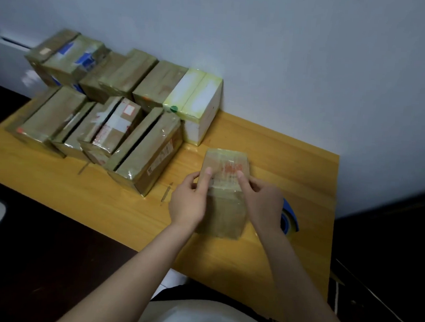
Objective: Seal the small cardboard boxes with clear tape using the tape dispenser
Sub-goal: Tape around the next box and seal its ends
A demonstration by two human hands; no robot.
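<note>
Small brown box [225, 211] standing upright, clear tape [227, 161] glossy over its top, blue tape dispenser [289, 219] just right, taped boxes [97, 109] clustered back-left

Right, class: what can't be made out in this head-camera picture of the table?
Head view:
Tape dispenser: mostly behind the right hand; only a blue curve shows.
Red print on the held box: blurred, unreadable.
Back-row boxes: lower parts hidden by the front-row boxes.

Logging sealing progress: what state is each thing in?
small cardboard box: upright on the table, glossy with tape.
left hand: grips its left side, thumb on top.
right hand: grips its right side, finger on top.
tape dispenser: set down, partly hidden.
other boxes: piled by the wall, untouched.
</note>
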